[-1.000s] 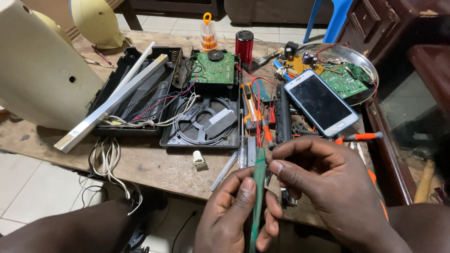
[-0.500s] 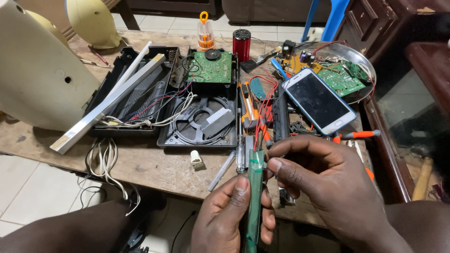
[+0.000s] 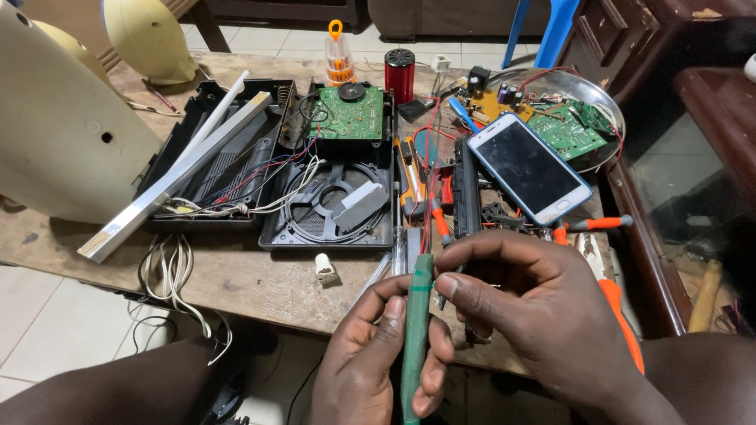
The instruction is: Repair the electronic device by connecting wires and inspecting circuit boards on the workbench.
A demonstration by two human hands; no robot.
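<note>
- Two hands meet over the counter (image 3: 260, 283) edge: the left hand (image 3: 370, 354) wraps a green soldering iron (image 3: 416, 330), tip up.
- The right hand (image 3: 528, 315) pinches something too small to identify against its tip.
- Steady wrists and a light touch look key, clear of the smartphone (image 3: 528, 167).
</note>
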